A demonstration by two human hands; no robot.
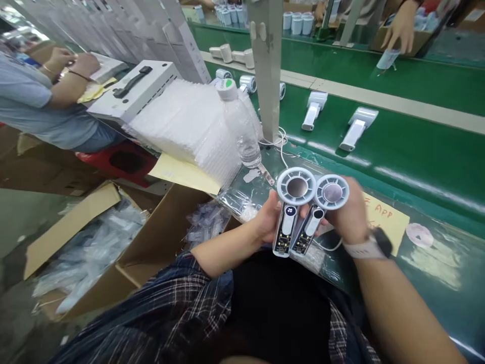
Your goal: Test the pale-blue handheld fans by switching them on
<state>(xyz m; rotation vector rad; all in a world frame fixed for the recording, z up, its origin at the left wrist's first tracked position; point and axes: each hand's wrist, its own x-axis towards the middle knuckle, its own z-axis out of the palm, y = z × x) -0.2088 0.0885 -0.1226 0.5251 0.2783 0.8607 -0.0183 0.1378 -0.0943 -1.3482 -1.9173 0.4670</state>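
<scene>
Two pale blue handheld fans stand side by side in front of me, their round heads touching and the circuit boards in their handles exposed. The left handheld fan (296, 186) shows "20" on its small round display; the display of the right handheld fan (332, 192) is dark. My left hand (268, 218) is closed around the left fan's handle, its fingers partly hidden behind it. Blurred by motion, my right hand (349, 215) is at the right fan's head and handle, with its fingertips mostly hidden behind that fan. A white cable (328, 247) hangs below.
A plastic bottle (242, 129) stands by a stack of bubble-wrap bags (189, 124) and a metal post (266, 71). More fans (358, 129) lie on the green conveyor (428, 151). A yellow note (386, 217) lies right. Open cartons (151, 242) sit lower left. Co-workers' hands (399, 33) show beyond.
</scene>
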